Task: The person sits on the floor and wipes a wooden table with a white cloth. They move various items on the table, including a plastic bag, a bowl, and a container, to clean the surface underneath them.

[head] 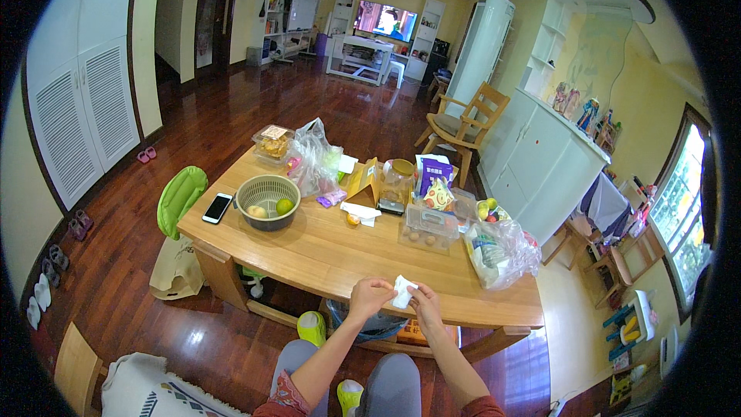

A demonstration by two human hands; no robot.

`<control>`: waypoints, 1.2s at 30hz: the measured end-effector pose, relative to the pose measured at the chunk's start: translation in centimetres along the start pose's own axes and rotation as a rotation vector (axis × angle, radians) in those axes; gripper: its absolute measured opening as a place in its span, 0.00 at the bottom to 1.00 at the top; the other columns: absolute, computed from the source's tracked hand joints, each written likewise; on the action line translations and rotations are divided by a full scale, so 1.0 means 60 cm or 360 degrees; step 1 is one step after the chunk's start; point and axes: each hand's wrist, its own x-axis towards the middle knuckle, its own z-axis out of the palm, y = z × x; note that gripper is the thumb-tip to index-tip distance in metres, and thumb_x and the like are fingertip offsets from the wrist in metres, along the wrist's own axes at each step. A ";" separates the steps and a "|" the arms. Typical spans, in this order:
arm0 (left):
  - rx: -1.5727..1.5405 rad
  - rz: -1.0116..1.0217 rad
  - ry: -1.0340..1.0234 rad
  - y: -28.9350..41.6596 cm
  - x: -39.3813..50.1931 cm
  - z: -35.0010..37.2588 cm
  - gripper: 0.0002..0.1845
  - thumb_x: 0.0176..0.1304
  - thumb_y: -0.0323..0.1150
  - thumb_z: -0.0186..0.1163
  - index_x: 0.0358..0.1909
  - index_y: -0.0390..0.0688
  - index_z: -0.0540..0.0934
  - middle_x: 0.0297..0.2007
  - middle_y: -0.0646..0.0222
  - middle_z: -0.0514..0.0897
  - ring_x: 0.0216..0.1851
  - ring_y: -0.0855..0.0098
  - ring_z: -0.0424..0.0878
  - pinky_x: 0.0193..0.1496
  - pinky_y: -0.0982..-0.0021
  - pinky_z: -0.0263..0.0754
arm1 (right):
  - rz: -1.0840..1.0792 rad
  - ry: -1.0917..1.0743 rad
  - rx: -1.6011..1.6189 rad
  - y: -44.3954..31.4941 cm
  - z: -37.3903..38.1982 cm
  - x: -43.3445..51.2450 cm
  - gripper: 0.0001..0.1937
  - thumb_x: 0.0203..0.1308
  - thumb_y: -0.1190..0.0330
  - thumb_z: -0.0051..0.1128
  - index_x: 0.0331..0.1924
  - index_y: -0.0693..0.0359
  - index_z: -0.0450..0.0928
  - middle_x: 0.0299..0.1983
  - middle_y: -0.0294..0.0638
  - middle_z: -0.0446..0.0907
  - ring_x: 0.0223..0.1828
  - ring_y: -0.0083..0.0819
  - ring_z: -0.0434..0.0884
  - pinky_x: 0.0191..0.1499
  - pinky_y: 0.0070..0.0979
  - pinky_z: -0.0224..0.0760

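Observation:
A small crumpled piece of white tissue (pixel 403 293) is between my two hands, just over the table's near edge. My right hand (pixel 427 306) pinches it from the right with thumb and fingers. At its left edge, the fingertips of my left hand (pixel 368 297) are pinched together on it. Beneath my forearms stands a bin with a blue bag liner (pixel 376 329), partly hidden by the wooden table (pixel 324 255) and my arms. On the tabletop beyond lie a flat white paper (pixel 363 212) and a small orange fruit (pixel 352 219).
At left are a smartphone (pixel 217 208) and a colander bowl (pixel 268 217) holding fruit. Plastic bags (pixel 315 156), a lidded jar (pixel 398 179), a clear egg box (pixel 428 226) and another filled bag (pixel 502 252) line the far and right sides. A green child's seat (pixel 180 200) adjoins the left edge.

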 end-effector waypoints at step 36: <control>-0.0659 -0.0198 -0.0005 0.033 -0.002 -0.001 0.13 0.61 0.20 0.45 0.20 0.36 0.76 0.25 0.64 0.82 0.25 0.77 0.76 0.30 0.75 0.70 | -0.0461 0.1069 -0.1579 0.071 -0.464 0.071 0.16 0.48 0.73 0.71 0.41 0.66 0.78 0.35 0.42 0.82 0.37 0.33 0.81 0.41 0.31 0.74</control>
